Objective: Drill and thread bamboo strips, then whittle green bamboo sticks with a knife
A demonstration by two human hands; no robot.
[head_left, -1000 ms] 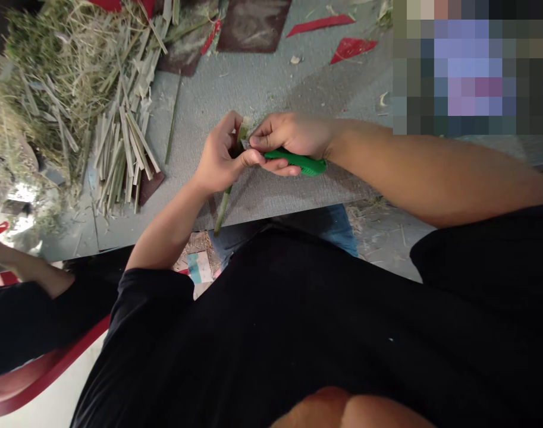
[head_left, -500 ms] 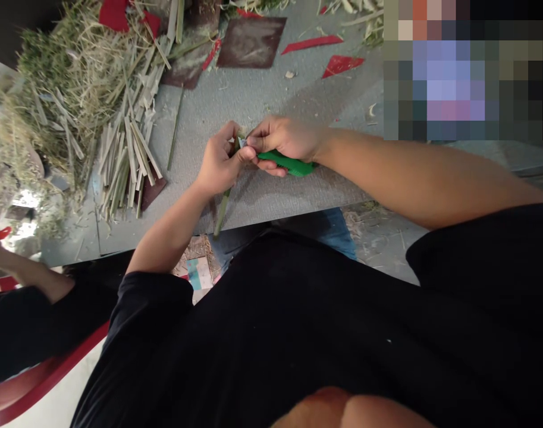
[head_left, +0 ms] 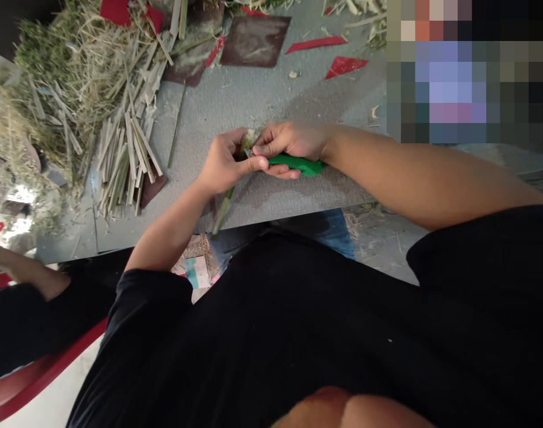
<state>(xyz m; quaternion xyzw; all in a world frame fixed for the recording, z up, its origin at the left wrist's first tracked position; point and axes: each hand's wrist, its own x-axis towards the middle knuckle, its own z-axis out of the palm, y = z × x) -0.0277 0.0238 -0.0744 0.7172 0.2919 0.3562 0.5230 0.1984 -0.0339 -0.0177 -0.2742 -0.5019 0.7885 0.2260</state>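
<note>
My left hand (head_left: 229, 161) is closed round a thin green plant stalk (head_left: 223, 211), whose lower end slants down past the table's front edge. The stalk's pale upper end shows above my left fingers. In my right hand (head_left: 286, 145) is a green-handled utility knife (head_left: 302, 164). Its short blade lies against the stalk, between the two hands. My left thumb reaches across toward the knife and the right fingertips. The exact contact of blade and stalk is partly hidden by the fingers.
On the grey table (head_left: 200, 119), cut stalk strips (head_left: 131, 154) lie in a bundle at left, beside a heap of green shavings (head_left: 75, 65). Brown square sheets (head_left: 256, 41) and red scraps (head_left: 346, 66) lie toward the back. Another person's arm (head_left: 25, 270) is at far left.
Both hands have shifted slightly right. The left thumb has straightened toward the knife, and more of the stalk's upper end now shows.
</note>
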